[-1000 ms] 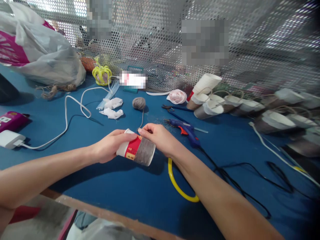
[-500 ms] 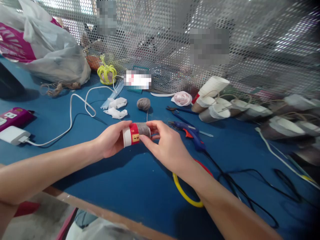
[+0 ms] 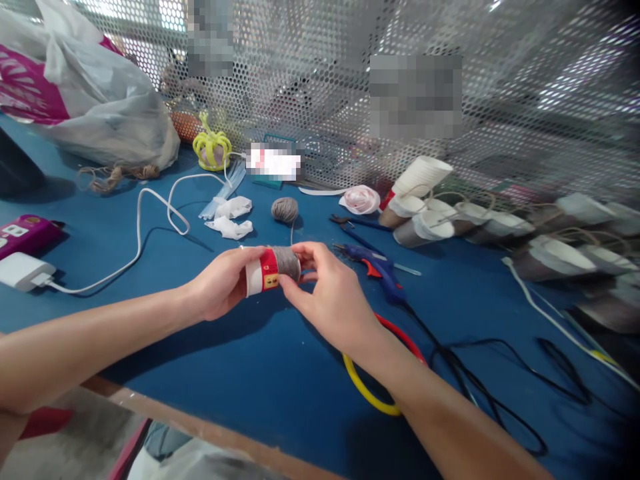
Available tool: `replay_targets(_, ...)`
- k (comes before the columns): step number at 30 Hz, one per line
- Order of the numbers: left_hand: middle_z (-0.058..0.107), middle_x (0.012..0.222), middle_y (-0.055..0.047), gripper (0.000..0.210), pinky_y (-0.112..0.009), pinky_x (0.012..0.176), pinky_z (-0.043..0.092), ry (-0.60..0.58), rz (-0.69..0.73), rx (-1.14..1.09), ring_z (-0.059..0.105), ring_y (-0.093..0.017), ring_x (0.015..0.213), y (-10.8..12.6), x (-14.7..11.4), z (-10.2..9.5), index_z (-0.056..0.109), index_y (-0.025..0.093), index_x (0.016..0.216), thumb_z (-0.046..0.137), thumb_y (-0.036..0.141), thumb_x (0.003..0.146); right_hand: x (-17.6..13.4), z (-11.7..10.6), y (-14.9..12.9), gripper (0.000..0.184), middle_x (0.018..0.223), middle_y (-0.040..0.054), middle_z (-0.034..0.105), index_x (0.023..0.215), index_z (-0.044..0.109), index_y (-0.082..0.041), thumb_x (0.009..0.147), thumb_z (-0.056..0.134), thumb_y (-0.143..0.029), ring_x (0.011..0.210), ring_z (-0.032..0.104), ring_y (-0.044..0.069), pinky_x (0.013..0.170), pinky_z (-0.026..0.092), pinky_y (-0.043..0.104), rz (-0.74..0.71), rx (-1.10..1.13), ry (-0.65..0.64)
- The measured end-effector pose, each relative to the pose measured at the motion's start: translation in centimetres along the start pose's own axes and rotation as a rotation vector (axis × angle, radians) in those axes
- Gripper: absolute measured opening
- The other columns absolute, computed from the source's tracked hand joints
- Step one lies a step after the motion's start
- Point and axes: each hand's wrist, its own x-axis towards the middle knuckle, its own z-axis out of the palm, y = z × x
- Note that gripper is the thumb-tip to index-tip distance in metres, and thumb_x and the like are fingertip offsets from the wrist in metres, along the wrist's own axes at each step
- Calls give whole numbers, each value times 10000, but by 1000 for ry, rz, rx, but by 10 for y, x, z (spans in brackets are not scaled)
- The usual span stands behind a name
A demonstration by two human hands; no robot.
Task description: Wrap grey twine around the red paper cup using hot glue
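Observation:
A paper cup (image 3: 255,277) lies sideways above the table, white at its rim end with a red printed band. Grey yarn (image 3: 287,262) is wound round its other end. My left hand (image 3: 220,283) is closed round the rim end, thumb on top. At the wound end, my right hand (image 3: 333,287) grips with thumb in front and fingers behind. A strand runs from there up to a small ball of grey yarn (image 3: 285,210) just beyond the cup.
A blue glue gun (image 3: 375,263) with a black cord and pliers (image 3: 350,220) lie to the right. Yarn-wrapped paper cups (image 3: 425,227) stand behind them. A yellow-and-red ring (image 3: 365,390) is under my right forearm. At left are a white cable (image 3: 140,227) and plastic bag (image 3: 115,100).
The cup has rolled slightly toward me, its printed label now a little lower. My right thumb and fingers have shifted a little on the wound end. The view has shifted slightly.

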Motion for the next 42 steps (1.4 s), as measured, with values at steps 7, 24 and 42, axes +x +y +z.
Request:
replay_targets(7,608,645,-43,183,-187,520,429,3,20,-6,537,-94,537,-1,0,0,618,92,765,470,200,761,-1,-1,0,294,943,63,580,960,461,-190,686,554,-243,833,562,199,703,475,338,-12,24,21)
replay_targets(24,638,873,-51,294,-252,739,413,-336,287,499,552,-150,779,-4,-10,-10,589,129,1000,498,291,773,13,-36,12,309,886,62,604,946,508,-155,781,456,-410,769,588,153,673,503,312,297,584,-468)
replay_targets(42,509,617,29,232,-173,511,326,-320,140,744,415,-68,543,-10,-11,-3,545,118,756,609,321,666,-8,-19,13,300,1003,67,580,975,559,-171,804,432,-381,916,535,156,813,416,316,115,462,-278)
